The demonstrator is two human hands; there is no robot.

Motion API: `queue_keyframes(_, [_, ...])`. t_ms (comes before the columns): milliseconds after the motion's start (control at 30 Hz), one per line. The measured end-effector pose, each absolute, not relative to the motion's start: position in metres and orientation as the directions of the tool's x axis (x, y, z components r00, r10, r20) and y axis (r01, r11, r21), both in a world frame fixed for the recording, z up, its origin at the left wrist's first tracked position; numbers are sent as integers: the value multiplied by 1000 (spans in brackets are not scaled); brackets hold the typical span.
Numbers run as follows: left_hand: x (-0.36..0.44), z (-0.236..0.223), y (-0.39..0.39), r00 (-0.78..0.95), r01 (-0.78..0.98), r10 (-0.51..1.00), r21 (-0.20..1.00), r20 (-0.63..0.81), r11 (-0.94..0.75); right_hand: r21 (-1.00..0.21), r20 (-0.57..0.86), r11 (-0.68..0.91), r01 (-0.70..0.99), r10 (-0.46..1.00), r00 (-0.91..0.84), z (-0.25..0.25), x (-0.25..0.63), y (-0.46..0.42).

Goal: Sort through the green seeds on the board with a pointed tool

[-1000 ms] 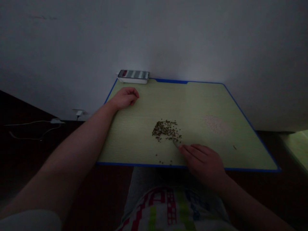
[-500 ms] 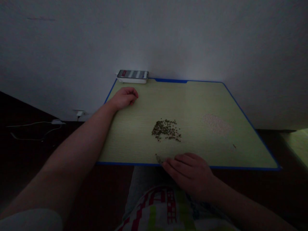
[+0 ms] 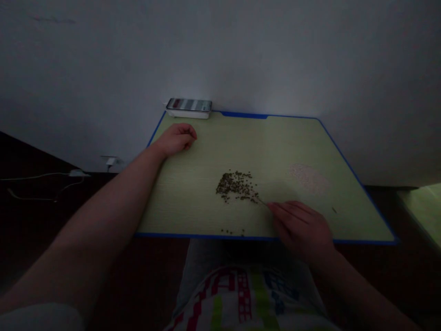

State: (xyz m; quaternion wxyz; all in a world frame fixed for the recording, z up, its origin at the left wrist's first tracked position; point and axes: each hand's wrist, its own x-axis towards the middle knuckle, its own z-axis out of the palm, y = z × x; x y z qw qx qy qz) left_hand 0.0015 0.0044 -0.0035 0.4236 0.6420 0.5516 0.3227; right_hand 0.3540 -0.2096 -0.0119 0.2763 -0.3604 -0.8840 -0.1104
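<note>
My right hand (image 3: 303, 227) pinches what looks like slim metal tweezers (image 3: 262, 202). Their tips reach the near right edge of a spread of small dark round grains (image 3: 235, 185), like beans or peppercorns. Whether a grain sits between the tips is too small to tell. Several loose dark grains (image 3: 227, 231) lie by the board's front edge. My left hand (image 3: 177, 138) rests on the far left of the board, fingers curled in, with nothing visible in them. To the right lies a patch of pale, rice-like grains (image 3: 310, 179).
The pale green board (image 3: 262, 147) with a blue rim stands against a grey wall (image 3: 241, 55). A phone (image 3: 189, 105) lies on a white box (image 3: 189, 114) at the back left corner. A small dark sliver (image 3: 334, 210) is at right. White cables (image 3: 77, 173) lie beyond the left side.
My right hand moved from the dark grains to a loose grain by the front edge, then back up and right. That grain now lies closer to the edge. My left hand stayed put.
</note>
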Motion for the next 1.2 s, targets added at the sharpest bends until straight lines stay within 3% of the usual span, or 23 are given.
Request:
queue_keyframes(200, [0,-6,6,175,429,983,903,-52,-28,47,560,762,646,515,-649,-11,340,-211])
queue_keyframes(500, [-2,-8,7,196,405,980,913,-35,-48,-52,598,799,599,506,-622,-4,348,-229])
queue_keyframes(633, [-2,-9,9,197,393,980,918,-31,-50,-31,562,831,555,474,-678,-7,353,-228])
queue_keyframes(1200, [0,-4,5,196,408,980,912,-40,-45,-48,579,810,585,500,-644,-11,356,-219])
